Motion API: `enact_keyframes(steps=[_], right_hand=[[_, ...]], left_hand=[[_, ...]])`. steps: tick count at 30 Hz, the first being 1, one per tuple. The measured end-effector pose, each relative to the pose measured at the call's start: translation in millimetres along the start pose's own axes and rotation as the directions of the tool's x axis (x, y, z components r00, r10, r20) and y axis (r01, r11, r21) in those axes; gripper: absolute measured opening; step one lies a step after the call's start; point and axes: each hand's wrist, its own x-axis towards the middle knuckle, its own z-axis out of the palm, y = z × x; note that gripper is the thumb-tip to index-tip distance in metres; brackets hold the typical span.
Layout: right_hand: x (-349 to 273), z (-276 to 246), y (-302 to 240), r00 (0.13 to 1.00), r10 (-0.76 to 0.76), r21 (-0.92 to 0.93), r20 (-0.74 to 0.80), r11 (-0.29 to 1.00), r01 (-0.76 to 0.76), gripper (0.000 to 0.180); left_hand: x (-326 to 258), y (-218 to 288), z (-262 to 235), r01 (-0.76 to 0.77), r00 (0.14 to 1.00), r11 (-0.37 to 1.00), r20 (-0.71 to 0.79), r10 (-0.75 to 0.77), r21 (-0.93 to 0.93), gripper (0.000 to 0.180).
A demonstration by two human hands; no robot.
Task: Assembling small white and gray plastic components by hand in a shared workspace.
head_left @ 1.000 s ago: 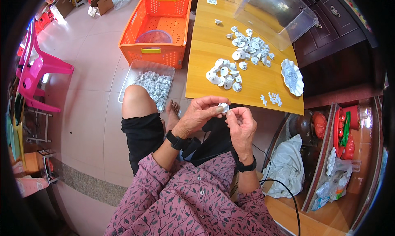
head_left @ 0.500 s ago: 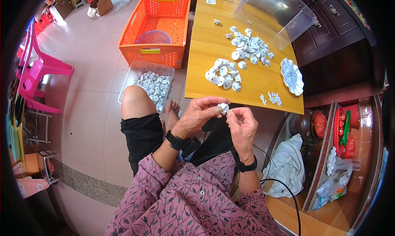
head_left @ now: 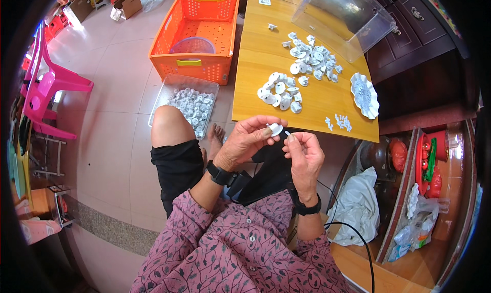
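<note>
From where I stand, the person sits at the near edge of the yellow wooden table (head_left: 255, 42), both hands held up just short of it. The left hand (head_left: 250, 139) pinches a white round piece (head_left: 275, 130) between thumb and fingers, just off the table's near edge. The right hand (head_left: 305, 149) has thumb and forefinger pressed together on a slim white pin (head_left: 287, 133), a little apart from the piece.

On the table, toward its middle, sit loose groups of white knobs (head_left: 317, 57); near its right front corner lie small white pegs (head_left: 342, 122), with a scalloped white dish (head_left: 375, 105) behind them. Left of the table, on the floor, stand an orange crate (head_left: 192, 71) and a clear box (head_left: 158, 99) of white parts.
</note>
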Motion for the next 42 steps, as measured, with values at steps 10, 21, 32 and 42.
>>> enact_keyframes(steps=[10, 21, 32, 42], right_hand=[[3, 2, 4, 0.995, -0.097, -0.023, -0.003, 0.995, 0.097, 0.01], [6, 1, 10, 0.988, -0.156, -0.159, -0.02, 0.976, 0.151, 0.01], [4, 5, 12, 0.989, -0.145, -0.183, 0.008, 0.973, 0.144, 0.009], [4, 5, 10, 0.993, -0.121, -0.131, -0.007, 0.984, 0.119, 0.01]], left_hand=[[0, 1, 6, -0.015, 0.999, 0.994, -0.032, 0.019, 0.108, 0.035], [1, -6, 6, -0.052, 0.994, 0.977, -0.084, 0.071, 0.207, 0.033], [-2, -2, 12, -0.041, 0.994, 0.97, -0.089, 0.064, 0.239, 0.035], [-1, -2, 2, -0.044, 0.999, 0.997, -0.021, 0.045, 0.068, 0.034]])
